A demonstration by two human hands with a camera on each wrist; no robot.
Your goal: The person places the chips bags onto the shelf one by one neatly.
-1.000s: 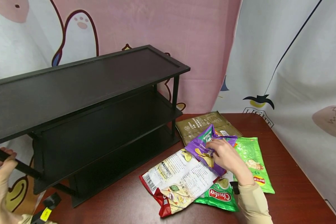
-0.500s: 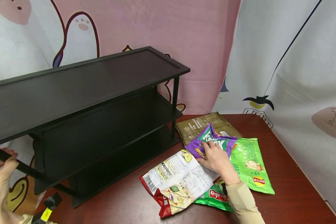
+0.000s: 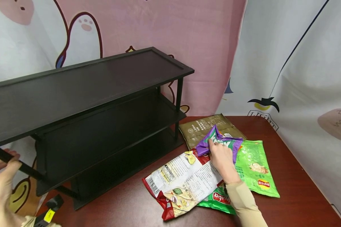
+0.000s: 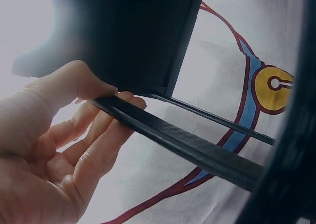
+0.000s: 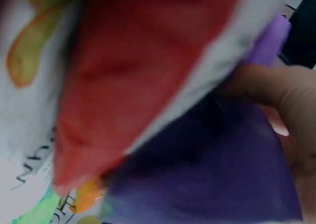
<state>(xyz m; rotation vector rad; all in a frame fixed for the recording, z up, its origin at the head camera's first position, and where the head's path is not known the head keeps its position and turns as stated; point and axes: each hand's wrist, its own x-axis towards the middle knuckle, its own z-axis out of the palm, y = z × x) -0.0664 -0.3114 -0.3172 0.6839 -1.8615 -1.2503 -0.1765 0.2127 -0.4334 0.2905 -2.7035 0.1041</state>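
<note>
At the left edge of the head view, my left hand (image 3: 2, 181) grips a dark post (image 4: 163, 130) of the black shelf (image 3: 102, 83); in the left wrist view its thumb lies on one side and its fingers on the other. My right hand (image 3: 223, 159) holds a purple and green chip bag (image 3: 236, 146), thumb on one face in the right wrist view, its other fingers mostly hidden. Right under this bag lies a white and red cassava chip bag (image 3: 187, 176), its red end (image 5: 138, 75) close in front of the right wrist camera.
A brown packet (image 3: 200, 127) lies at the back beside the shelf. A bright green Lay's bag (image 3: 254, 162) lies to the right, and a green Chuba bag (image 3: 217, 200) sticks out under the white one. All are on the reddish-brown table (image 3: 298, 186).
My right hand has moved left across the purple bag and taken hold of it. The bag's lower part has come up, baring the white bag's red end. My left hand stays on the post.
</note>
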